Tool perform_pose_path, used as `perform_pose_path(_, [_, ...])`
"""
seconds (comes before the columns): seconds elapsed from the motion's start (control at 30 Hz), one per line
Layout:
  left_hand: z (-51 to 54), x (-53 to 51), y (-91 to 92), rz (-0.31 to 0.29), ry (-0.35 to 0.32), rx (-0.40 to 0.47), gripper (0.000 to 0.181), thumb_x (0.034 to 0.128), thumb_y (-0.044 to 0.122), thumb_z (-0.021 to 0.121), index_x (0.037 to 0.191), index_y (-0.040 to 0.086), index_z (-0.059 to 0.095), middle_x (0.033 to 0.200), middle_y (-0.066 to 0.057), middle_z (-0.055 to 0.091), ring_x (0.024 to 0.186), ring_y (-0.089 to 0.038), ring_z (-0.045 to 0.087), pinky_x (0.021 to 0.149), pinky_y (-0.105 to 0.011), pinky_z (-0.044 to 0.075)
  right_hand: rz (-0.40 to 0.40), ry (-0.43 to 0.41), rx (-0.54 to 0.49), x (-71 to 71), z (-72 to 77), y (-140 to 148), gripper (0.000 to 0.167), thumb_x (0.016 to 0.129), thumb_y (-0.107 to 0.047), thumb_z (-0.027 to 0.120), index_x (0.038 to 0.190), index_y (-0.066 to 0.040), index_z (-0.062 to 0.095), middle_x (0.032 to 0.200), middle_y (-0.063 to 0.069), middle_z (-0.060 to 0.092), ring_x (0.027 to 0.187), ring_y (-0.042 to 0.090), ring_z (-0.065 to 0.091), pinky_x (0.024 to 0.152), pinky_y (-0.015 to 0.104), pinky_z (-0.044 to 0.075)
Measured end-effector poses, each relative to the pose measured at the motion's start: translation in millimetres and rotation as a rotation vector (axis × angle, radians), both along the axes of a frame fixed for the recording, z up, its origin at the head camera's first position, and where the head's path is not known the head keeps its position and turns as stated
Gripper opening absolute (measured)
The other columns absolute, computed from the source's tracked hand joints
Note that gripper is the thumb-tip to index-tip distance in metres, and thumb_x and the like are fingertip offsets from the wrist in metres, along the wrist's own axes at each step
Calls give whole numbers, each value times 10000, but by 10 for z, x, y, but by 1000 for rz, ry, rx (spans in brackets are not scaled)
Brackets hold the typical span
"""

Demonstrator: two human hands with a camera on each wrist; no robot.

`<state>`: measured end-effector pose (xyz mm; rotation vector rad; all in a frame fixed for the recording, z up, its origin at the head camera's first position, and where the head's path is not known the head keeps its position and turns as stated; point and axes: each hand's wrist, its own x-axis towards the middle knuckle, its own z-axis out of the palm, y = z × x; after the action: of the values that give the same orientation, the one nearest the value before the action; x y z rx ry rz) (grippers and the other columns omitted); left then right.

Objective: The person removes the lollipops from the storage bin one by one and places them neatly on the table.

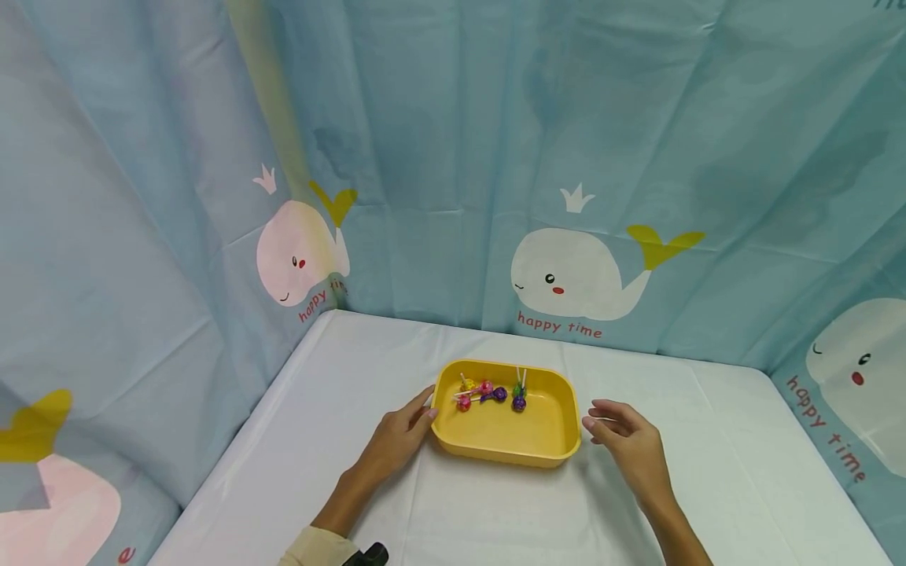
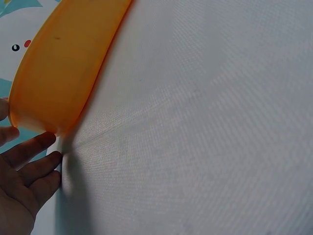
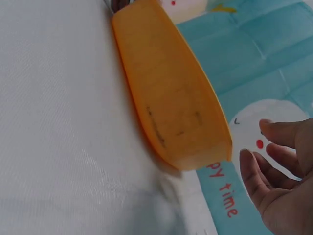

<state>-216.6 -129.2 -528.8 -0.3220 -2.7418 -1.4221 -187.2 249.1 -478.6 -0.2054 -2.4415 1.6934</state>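
Note:
A yellow tray (image 1: 541, 428) with raised walls sits on the white-covered table. Several wrapped lollipops lie inside it, toward the back and left: a pink lollipop (image 1: 486, 387), a yellow lollipop (image 1: 468, 384) and purple lollipops (image 1: 519, 403) among them. My left hand (image 1: 398, 440) is at the tray's left end, its thumb by the rim and its fingers (image 2: 41, 166) loosely extended against or just beside the outer wall. My right hand (image 1: 637, 450) hovers a little off the tray's right end, fingers loosely bent with nothing between them; the right wrist view shows a gap to the tray wall (image 3: 171, 93).
A white cloth covers the table (image 1: 495, 511). Behind and on both sides hangs a blue curtain (image 1: 439, 157) printed with white whales (image 1: 580, 271). A dark object (image 1: 371, 555) shows by the left sleeve (image 1: 318, 548).

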Motion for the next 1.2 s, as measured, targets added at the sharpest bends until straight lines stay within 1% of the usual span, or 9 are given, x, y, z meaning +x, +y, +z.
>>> perform_pose_path(0.1, [0,-3,5,3,5,-5,570,1101,445,559,1617,216,477,1315,-53,734,1136,-162,650,1120,-505,510,19,0,-2,-17,3,-45,473,975,-297,801,1360,-54,673,1307,173,718,930,99,742,806,201,610])
perform_pose_path(0.23, [7,0,10,9,3,-9,567,1099,434,566,1614,213,481,1278,-36,740,1077,-155,632,1110,-502,518,34,-12,-39,-39,13,-108,465,967,-264,812,1356,-47,677,1297,181,715,963,112,745,819,212,614])
perform_pose_path(0.37, [15,3,10,14,-3,-11,566,1098,435,566,1614,217,482,1289,-37,737,1090,-153,630,1120,-511,510,42,-35,-34,-71,35,-182,489,967,-309,810,1364,-56,676,1303,184,708,992,139,742,832,195,606])
perform_pose_path(0.47, [20,5,10,14,-2,-10,565,1099,432,565,1614,215,482,1285,-42,738,1095,-166,634,1118,-511,511,51,-45,-5,-91,50,-237,527,971,-361,799,1378,-53,667,1314,179,708,1000,120,740,846,169,591])
perform_pose_path(0.57, [24,10,12,9,3,-5,563,1102,429,561,1615,210,480,1317,-62,732,1146,-174,649,1121,-515,508,58,-41,-7,-110,49,-288,541,970,-359,800,1379,-32,665,1326,194,703,1016,111,738,857,164,588])
perform_pose_path(0.7, [23,16,13,2,9,-3,565,1105,424,557,1616,197,477,1338,-80,726,1166,-179,654,1121,-519,507,67,-38,-26,-140,32,-357,510,984,-309,789,1383,-20,658,1344,206,688,1066,175,741,878,175,591])
perform_pose_path(0.9, [6,12,7,10,7,-15,565,1104,423,563,1614,195,482,1294,-43,740,1092,-150,638,1115,-505,513,75,-23,-33,-189,10,-470,486,982,-245,792,1376,3,654,1334,205,685,1109,263,740,868,210,609])
perform_pose_path(1.2, [3,13,3,12,13,-11,570,1101,446,559,1611,202,487,1297,-43,743,1112,-153,650,1107,-511,518,85,-18,-41,-260,5,-619,470,975,-221,799,1366,-1,661,1318,196,691,1097,291,741,853,240,624])
